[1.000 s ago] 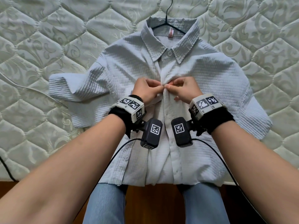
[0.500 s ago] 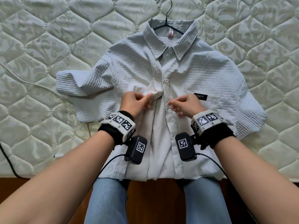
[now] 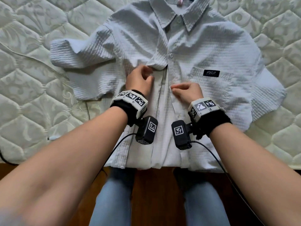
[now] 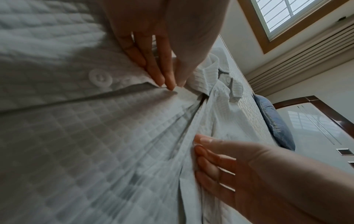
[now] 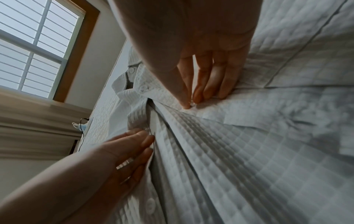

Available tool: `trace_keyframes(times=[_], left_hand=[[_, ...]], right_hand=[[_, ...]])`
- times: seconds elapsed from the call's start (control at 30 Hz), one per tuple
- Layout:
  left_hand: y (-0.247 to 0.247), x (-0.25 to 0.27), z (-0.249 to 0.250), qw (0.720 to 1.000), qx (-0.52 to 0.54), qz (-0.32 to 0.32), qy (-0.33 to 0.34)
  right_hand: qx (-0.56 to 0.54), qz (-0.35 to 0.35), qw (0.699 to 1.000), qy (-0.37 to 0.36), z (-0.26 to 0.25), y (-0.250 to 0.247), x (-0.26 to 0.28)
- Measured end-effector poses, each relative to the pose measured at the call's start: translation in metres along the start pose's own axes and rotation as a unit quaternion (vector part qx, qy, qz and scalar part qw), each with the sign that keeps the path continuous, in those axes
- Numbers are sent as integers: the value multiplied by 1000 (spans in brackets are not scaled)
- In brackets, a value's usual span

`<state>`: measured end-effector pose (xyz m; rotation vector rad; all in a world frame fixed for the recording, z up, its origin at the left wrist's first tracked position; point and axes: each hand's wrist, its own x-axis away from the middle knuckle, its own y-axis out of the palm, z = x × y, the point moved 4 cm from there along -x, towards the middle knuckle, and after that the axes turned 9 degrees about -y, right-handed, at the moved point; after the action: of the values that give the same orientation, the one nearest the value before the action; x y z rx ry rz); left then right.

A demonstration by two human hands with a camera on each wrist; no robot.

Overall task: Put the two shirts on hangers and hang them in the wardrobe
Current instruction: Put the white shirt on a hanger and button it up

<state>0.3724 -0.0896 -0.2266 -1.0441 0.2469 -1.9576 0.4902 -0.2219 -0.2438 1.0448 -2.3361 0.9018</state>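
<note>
A pale blue textured shirt (image 3: 203, 51) lies face up on the mattress (image 3: 32, 111), collar (image 3: 161, 15) away from me. Its top two buttons are fastened, the lower one (image 3: 171, 55) just above my hands. Below it the front hangs apart. My left hand (image 3: 147, 74) pinches the left front edge between thumb and fingertips (image 4: 168, 81). My right hand (image 3: 175, 89) pinches the right button strip, thumb against forefinger (image 5: 188, 103). The hanger is not visible; the collar runs off the top of the head view. No second shirt is in view.
A thin cable (image 3: 24, 54) crosses the mattress left of the shirt. The bed's front edge, wooden floor (image 3: 154, 185) and my jeans-clad legs (image 3: 110, 201) are below. The left wrist view shows a blue cushion (image 4: 273, 121), a glossy dark-framed door (image 4: 316, 128) and a window (image 4: 298, 13).
Both hands have moved down the shirt front, off the second button and apart, to the open part below it. The shirt now fills more of the view.
</note>
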Motion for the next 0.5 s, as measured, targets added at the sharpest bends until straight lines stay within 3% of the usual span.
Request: trace_keyframes(times=[0.3, 0.5], left_hand=[[4, -14, -9, 998, 35, 32, -41], [4, -22, -5, 997, -2, 25, -68]], right_hand=[[-25, -12, 999, -35, 3, 6, 5], [46, -41, 996, -63, 4, 13, 5]])
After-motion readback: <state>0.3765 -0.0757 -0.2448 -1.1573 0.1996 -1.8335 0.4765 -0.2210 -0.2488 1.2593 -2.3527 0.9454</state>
